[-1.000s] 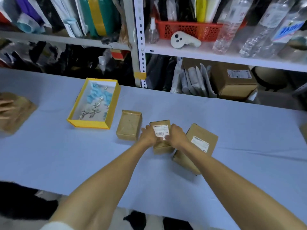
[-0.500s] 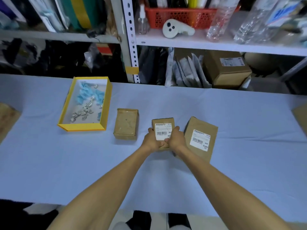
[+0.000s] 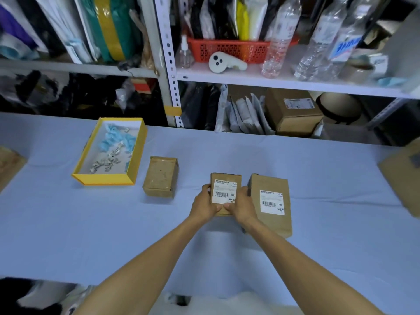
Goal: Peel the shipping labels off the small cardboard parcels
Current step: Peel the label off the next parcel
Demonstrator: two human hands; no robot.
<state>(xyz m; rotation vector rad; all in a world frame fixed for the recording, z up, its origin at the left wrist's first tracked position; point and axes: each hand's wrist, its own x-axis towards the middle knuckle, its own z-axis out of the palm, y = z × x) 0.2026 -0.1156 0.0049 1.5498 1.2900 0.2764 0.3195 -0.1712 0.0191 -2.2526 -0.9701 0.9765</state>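
A small cardboard parcel (image 3: 225, 178) sits at the table's middle with a white shipping label (image 3: 223, 194) on its top. My left hand (image 3: 203, 206) grips its left side and my right hand (image 3: 242, 206) grips its right side, both thumbs at the label's near edge. Right beside it lies a larger flat parcel (image 3: 271, 223) with its own white label (image 3: 271, 202). To the left a third parcel (image 3: 161, 177) shows a bare top with no label.
A yellow tray (image 3: 134, 155) with blue and white scraps stands at the left. More brown parcels lie at the left edge (image 3: 9, 164) and right edge (image 3: 403, 178). Shelves with bottles, a red basket and a box (image 3: 293, 112) rise behind the blue-covered table (image 3: 91, 235).
Both hands slid from the far end of the middle parcel to its near end, thumbs now at the label's lower edge. The camera view shifted slightly; a hand at the far left is gone.
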